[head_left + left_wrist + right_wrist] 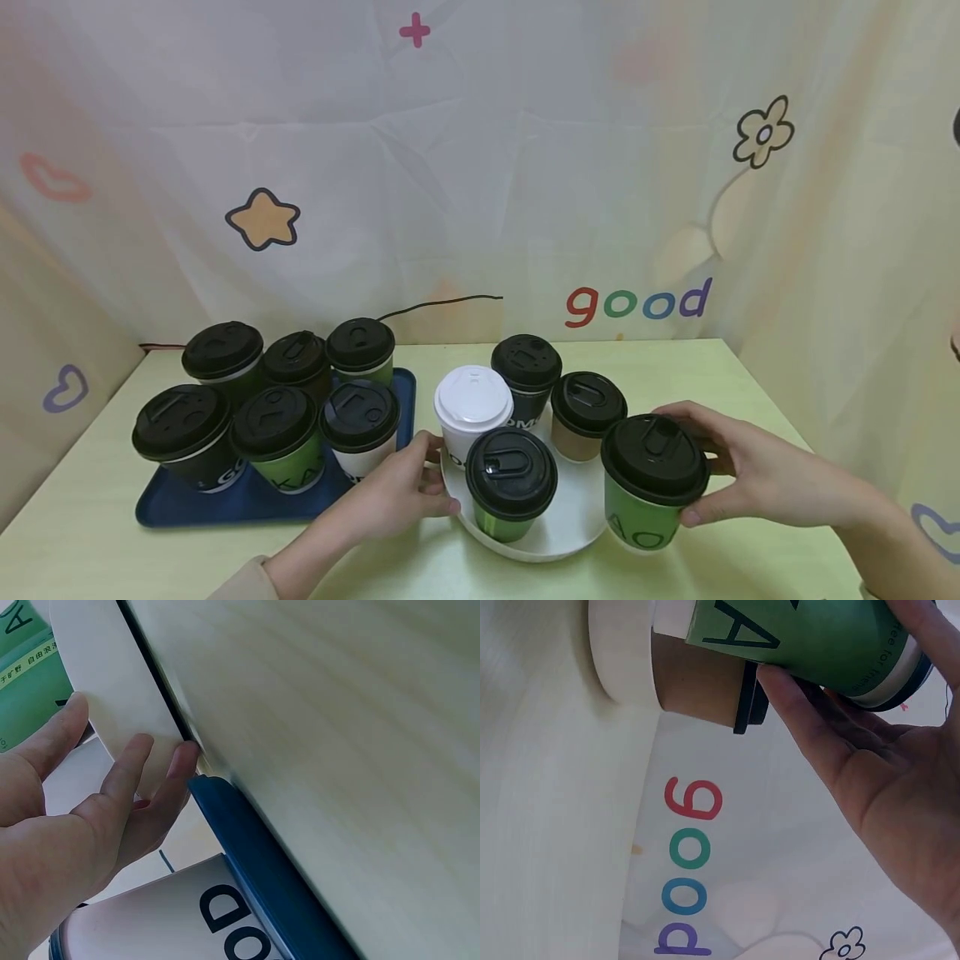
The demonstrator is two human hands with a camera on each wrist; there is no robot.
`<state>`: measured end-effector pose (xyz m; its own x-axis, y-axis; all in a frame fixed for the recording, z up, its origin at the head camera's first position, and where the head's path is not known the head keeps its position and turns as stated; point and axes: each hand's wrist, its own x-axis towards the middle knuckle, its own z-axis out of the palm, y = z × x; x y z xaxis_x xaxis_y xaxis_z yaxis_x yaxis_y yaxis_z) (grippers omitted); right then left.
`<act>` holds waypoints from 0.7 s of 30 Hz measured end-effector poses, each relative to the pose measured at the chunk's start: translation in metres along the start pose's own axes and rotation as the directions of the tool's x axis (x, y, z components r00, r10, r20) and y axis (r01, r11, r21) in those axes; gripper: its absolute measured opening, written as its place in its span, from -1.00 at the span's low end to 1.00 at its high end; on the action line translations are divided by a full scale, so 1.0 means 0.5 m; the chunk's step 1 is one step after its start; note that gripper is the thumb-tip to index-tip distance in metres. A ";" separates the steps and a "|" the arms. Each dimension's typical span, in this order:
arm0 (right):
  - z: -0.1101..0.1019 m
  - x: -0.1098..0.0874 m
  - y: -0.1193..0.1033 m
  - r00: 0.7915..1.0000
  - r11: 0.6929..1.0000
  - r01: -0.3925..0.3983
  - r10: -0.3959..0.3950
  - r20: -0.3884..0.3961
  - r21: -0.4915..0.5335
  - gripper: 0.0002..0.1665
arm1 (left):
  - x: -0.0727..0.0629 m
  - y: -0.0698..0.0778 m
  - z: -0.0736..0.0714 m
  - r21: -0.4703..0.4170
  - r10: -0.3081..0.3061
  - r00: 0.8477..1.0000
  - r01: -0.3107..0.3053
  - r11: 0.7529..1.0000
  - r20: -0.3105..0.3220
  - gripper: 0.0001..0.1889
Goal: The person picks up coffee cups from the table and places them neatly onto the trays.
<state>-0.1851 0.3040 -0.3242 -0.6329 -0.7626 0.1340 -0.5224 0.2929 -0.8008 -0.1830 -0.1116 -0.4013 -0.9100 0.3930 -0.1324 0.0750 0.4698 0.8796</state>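
My right hand (757, 471) grips a green paper cup (641, 517) with a black lid from its right side. Its base hangs above the right rim of a round white tray (573, 508). On that tray stand a green cup (512, 475) with a black lid, a white-lidded cup (472, 400), a black cup (527, 371) and a brown cup (573, 440). My left hand (397, 492) touches the tray's left rim with thumb and fingertips. In the left wrist view the fingers (135, 761) lie fairly straight against its side wall.
A dark blue rectangular tray (405, 400) at the left carries several black-lidded cups, among them a white cup (362, 425) close to my left hand. A printed curtain (480, 208) hangs behind the table (780, 542).
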 end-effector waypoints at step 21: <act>0.089 0.061 0.005 0.975 0.994 -0.090 0.101 -0.198 0.064 -0.03 | 0.001 -0.004 0.001 -0.005 0.011 1.000 -0.011 1.000 -0.002 -0.27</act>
<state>-0.1803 0.2557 -0.3481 -0.7831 -0.5996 0.1649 -0.4254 0.3231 -0.8453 -0.1835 -0.1121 -0.4031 -0.9100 0.3965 -0.1213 0.0832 0.4611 0.8834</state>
